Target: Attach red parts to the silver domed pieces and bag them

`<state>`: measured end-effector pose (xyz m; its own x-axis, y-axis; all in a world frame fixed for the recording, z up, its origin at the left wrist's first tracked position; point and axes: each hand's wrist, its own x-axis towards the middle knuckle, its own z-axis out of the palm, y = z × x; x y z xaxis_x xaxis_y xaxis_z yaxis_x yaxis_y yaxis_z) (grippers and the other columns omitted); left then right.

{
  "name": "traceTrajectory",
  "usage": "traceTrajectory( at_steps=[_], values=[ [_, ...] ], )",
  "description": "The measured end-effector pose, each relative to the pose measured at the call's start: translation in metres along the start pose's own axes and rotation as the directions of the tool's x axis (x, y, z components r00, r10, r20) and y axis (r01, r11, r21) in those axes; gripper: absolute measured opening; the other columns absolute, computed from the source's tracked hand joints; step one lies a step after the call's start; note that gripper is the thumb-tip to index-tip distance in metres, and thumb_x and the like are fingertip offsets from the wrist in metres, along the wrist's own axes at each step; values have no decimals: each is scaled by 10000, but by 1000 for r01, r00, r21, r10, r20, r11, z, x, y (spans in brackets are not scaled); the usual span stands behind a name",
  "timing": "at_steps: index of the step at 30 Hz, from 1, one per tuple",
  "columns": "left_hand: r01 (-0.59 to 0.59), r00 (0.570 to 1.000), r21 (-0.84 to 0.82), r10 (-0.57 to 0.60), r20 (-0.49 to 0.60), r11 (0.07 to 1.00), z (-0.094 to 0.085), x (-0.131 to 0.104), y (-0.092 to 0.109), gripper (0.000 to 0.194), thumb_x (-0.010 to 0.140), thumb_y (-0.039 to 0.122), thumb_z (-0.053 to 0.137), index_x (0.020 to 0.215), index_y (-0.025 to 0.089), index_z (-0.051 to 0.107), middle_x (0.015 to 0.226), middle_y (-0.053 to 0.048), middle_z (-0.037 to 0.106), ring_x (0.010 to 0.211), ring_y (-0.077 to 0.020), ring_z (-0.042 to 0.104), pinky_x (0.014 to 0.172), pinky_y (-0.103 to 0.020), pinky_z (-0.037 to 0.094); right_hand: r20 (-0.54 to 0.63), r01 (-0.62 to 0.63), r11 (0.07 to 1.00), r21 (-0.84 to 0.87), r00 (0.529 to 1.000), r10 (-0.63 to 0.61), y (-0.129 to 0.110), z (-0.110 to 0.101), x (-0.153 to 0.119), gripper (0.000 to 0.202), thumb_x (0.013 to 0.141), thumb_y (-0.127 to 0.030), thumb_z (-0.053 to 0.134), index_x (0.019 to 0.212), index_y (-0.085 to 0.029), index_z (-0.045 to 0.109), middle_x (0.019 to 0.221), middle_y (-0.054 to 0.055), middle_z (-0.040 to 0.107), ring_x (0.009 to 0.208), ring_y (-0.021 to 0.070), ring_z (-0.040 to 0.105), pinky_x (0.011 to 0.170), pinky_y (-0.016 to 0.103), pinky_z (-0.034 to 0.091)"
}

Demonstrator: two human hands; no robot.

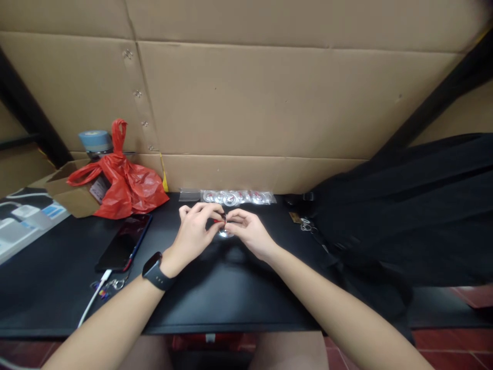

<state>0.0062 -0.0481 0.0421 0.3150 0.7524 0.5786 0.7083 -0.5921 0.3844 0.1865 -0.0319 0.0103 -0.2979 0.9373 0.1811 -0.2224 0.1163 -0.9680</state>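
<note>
My left hand (195, 230), with a dark watch (153, 264) on its wrist, pinches a small shiny round piece (224, 233) that has some red on it. From the other side, the thumb and fingertips of my right hand (251, 234) close on the same piece. The fingers cover much of it, so its exact kind does not show. Just beyond my hands lies a clear plastic strip of several round silvery pieces (231, 198) with red marks. All this is over a black desk top (223, 293).
At left are a tied red plastic bag (129, 182), a cardboard box (71, 190), a blue-lidded container (94, 140), a charging phone (125, 242) and a white power strip (31, 226). A black bag (408, 210) covers the right side. Cardboard (246, 97) walls the back.
</note>
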Motion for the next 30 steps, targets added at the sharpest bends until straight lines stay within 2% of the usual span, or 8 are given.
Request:
traceTrajectory(
  at_steps=[3,5,9,13,17,21,25,30],
  values=[
    [85,996,-29,-85,-10,996,-1,1,1,169,879,213,658,1036,261,618,1051,13,753,1034,-201,626,844,-365,268,43,81,981,-179,996,-74,-4,-2,-1,295,822,-475,721,902,-198,657,841,34,692,740,161,669,698,306,554],
    [124,992,-50,-124,-4,991,-1,1,2,188,884,237,653,1063,260,602,1042,1,756,1039,-210,628,860,-367,275,98,200,916,-347,979,-176,-7,-4,-2,281,904,-482,612,945,-209,665,913,59,683,778,175,661,700,318,555],
    [159,987,-102,-157,24,982,0,0,1,240,890,275,648,1112,255,561,976,-8,765,1054,-230,635,911,-390,287,193,403,714,-572,913,-360,-11,-6,-2,184,936,-394,572,933,-227,650,1081,96,640,897,205,638,695,325,549],
    [148,989,-194,-150,8,970,3,1,-3,187,910,303,613,1084,247,569,978,-16,740,1052,-225,632,951,-399,339,220,444,632,-635,888,-403,-13,-6,-3,141,945,-316,538,880,-227,626,1087,100,620,949,215,623,724,336,545],
    [84,996,-295,-93,-15,952,2,3,-4,193,943,353,543,1087,237,599,1109,-53,663,1101,-214,588,979,-375,398,207,429,622,-656,894,-398,-14,-7,-3,144,932,-277,534,822,-212,600,1115,105,594,960,212,616,742,335,530],
    [49,994,-170,-32,101,984,1,1,-3,275,849,366,662,1102,261,635,1176,-43,620,1171,-253,523,1016,-423,373,212,430,629,-648,895,-394,-16,-7,-4,118,923,-263,543,835,-211,601,1137,110,570,1038,233,596,792,356,524],
    [44,987,-51,-36,159,998,5,-1,-5,172,828,308,657,992,263,683,1158,-34,626,1158,-264,503,989,-442,361,175,407,644,-648,903,-393,-18,-8,-5,151,934,-287,538,825,-208,607,1159,110,546,1078,241,583,824,367,523],
    [25,984,-32,-19,178,999,7,-1,-8,103,854,355,671,854,267,726,1120,-20,647,1148,-261,491,954,-426,341,180,373,677,-634,923,-340,-17,-9,-4,179,942,-313,538,822,-205,615,1161,107,550,1082,236,581,804,354,519]
  ],
)
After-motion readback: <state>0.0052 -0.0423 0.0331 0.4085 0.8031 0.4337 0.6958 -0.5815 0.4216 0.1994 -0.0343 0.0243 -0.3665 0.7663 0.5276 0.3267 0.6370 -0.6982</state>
